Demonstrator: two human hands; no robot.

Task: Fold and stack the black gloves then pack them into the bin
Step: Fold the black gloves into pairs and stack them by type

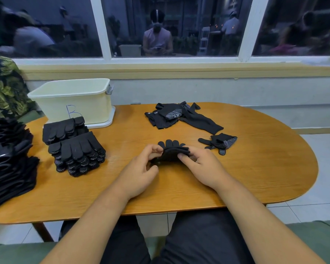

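Both hands, left hand (139, 172) and right hand (202, 166), pinch the glove (172, 151) mid-fold at centre frame; next, onto the stack (78, 151).

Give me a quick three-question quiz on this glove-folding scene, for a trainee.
1. True or false: the left hand and the right hand both grip the same glove.
2. Where does the bin stand on the table? A) far left B) far right C) near edge, middle
3. Which letter is written on the bin's front?

Key: 1 true; 2 A; 3 the letter B.
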